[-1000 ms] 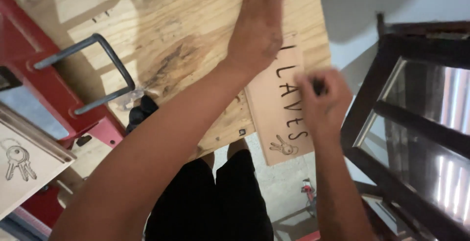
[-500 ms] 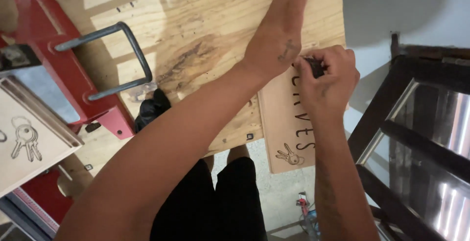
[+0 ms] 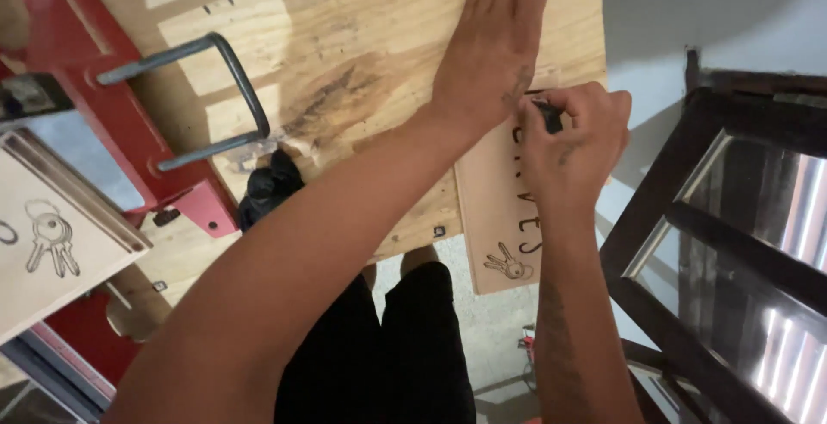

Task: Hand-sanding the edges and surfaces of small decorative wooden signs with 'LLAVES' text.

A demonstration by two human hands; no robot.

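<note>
The right hand [image 3: 573, 144] (gripping a dark tool [image 3: 546, 115]) has moved up the wooden sign [image 3: 500, 217].

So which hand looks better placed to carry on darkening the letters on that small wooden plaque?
The right hand: it grips the dark pen at the plaque. The left hand lies flat, steadying it.

I count two hands: my left hand [image 3: 500, 45] and my right hand [image 3: 573, 144]. One pen [image 3: 546, 115] shows. There are two small boards bearing drawn marks: one plaque [image 3: 500, 226] and one panel [image 3: 52, 243] at the left edge. One plywood top [image 3: 345, 45] lies under them. I see one red frame [image 3: 112, 122] and one grey U-bar [image 3: 220, 96]. One black rag [image 3: 269, 190]. One dark window frame [image 3: 732, 243] on the right.
</note>
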